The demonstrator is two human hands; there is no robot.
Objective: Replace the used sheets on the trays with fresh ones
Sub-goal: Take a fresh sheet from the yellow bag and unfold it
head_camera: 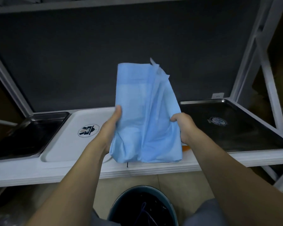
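A light blue sheet (145,115), partly folded and crumpled, is held upright above the shelf. My left hand (111,128) grips its left edge with the thumb on the front. My right hand (183,126) pinches its right edge. Behind the sheet lies a white tray (67,137) with a round dark logo, its right part hidden by the sheet. A dark metal tray (31,132) sits at the left and a dark tray (232,126) with a faint round logo sits at the right; neither dark tray has a sheet on it.
The trays rest on a white shelf (137,172) of a white metal rack with slanted struts (268,75) and a dark back panel. A dark round bin (142,207) stands on the floor below, between my arms. Something orange (185,148) peeks out beside the sheet.
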